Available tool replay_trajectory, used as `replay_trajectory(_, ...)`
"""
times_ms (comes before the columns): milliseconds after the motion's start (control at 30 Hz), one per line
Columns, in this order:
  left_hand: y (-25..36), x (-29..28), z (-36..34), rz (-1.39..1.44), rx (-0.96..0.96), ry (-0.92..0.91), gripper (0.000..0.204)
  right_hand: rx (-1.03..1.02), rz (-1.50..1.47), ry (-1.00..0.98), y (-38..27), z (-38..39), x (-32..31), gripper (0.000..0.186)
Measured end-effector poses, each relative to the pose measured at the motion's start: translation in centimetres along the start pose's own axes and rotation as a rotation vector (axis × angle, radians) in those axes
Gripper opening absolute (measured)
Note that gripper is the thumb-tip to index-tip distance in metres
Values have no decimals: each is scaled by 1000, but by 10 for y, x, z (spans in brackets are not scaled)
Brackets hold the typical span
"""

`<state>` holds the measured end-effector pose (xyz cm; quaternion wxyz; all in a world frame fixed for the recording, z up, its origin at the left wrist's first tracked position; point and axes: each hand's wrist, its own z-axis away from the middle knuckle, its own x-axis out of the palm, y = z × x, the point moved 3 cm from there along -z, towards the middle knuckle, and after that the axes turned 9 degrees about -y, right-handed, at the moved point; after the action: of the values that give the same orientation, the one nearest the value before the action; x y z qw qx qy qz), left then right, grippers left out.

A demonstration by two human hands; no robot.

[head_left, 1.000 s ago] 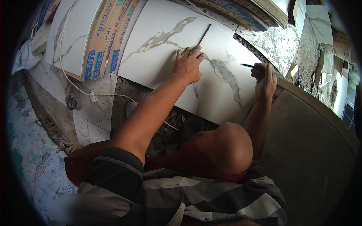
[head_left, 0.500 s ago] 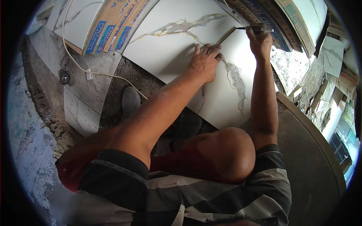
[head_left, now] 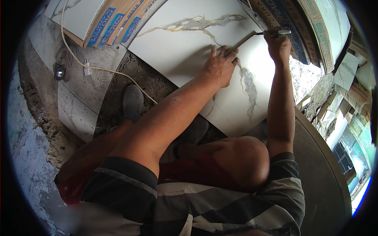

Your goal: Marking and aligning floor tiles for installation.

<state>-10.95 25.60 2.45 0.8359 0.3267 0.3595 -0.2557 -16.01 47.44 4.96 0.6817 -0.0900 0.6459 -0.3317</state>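
While splayed L hand [head_left: 221, 70] presses strip [head_left: 246, 41], R hand [head_left: 278, 48] grips pen [head_left: 284, 32], tip — prob. — on tile [head_left: 167, 51].

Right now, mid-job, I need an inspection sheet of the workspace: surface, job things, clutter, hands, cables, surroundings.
Surface: white tile with grey and gold veins; gritty ground along its near edge.
Job things: dark strip on the tile; pen, tip by the strip's far end, contact unclear.
Clutter: dark round object at left, kind unclear.
Hands: left hand spread at the strip's near end; right hand gripping the pen.
Cables: pale cable crossing the ground.
Surroundings: cardboard packs beside the tile.
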Motion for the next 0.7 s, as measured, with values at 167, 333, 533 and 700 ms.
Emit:
replay_trajectory(167,0,1,0,2,-8,-22,67,113,-89,32,9,3,-9,25)
replay_trajectory(333,1,-1,0,-19,-11,-26,70,128,-169,38,16,8,-12,27)
replay_trajectory(533,2,-1,-1,-15,-21,-48,71,33,-47,22,9,5,-2,24)
replay_trajectory(700,2,-1,-1,-16,-18,-32,68,2,-18,-2,3,1,1,24)
